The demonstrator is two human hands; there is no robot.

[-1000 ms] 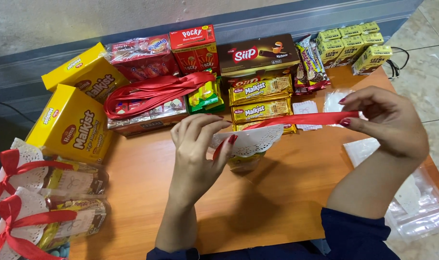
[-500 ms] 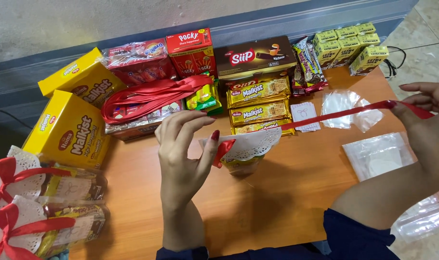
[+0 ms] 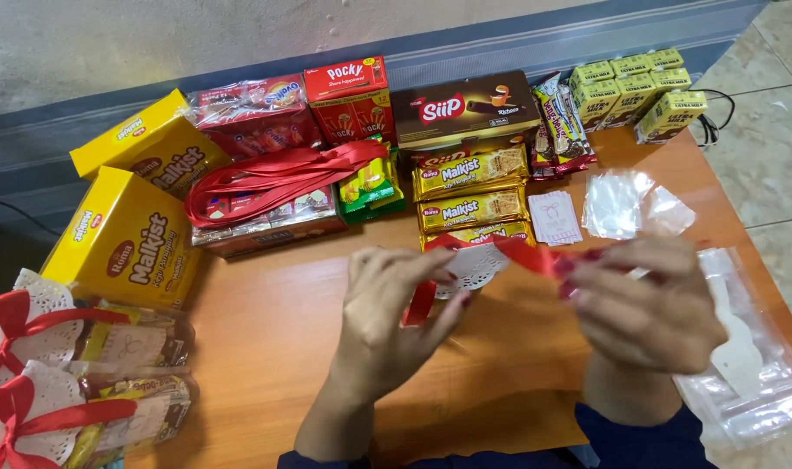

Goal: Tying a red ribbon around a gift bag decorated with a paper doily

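Orange wooden table [image 3: 274,347] with snack boxes [image 3: 126,247], clear bags [image 3: 761,382].

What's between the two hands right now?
In the head view, a red ribbon spans from left hand to right hand, above a white doily.

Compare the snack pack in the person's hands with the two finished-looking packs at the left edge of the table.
The pack in hand is held above the table between the left hand and right hand, its red ribbon stretched loose, no bow showing. The two left packs lie flat on the table, ribbons tied in bows. All have white doily paper and red ribbon.
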